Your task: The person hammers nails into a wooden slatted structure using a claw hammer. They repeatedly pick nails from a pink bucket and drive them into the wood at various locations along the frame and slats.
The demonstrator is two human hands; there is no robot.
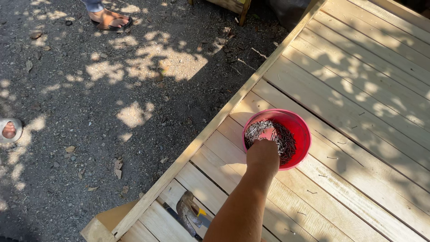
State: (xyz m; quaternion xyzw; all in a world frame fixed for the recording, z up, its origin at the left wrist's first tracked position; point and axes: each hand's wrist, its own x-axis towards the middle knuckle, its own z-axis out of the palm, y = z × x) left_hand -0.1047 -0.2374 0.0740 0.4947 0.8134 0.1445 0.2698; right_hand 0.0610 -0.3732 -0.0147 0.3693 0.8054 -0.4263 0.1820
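No packages, labels or signs visible from my head cam. Only container: a round red plastic bowl point(299, 130), glossy, sitting on pale wooden planks point(358, 89), near the plank surface's left edge rail.

One hand point(263, 154) in view, reaching into the bowl from the near rim. I can't tell which hand it is from this angle; arm comes up from bottom centre. Back of the hand faces me, fingers dipped down into the nails point(280, 136) and hidden behind the knuckles, so I can't tell whether they're spread, closed or pinching anything. Hand is touching the nail pile.

Nails: thin, grey metal, short, heaped loosely across the bowl's floor, pink bottom showing through in the middle. A few loose nails lie scattered on the planks right of the bowl.

Planks: raw light softwood, lengthwise grain, narrow gaps between boards, framed by a lighter edge rail point(215, 125). Dappled tree shadow over everything.

Hammer point(190, 213) lies on the planks near the bottom edge, left of the arm: dull brown metal claw head, dark handle with a yellow patch. Not touched.

Left of the planks: grey gravel ground point(112, 89) with dry leaves. Another person's sandalled foot point(109, 19) at top, another foot point(10, 130) at far left.
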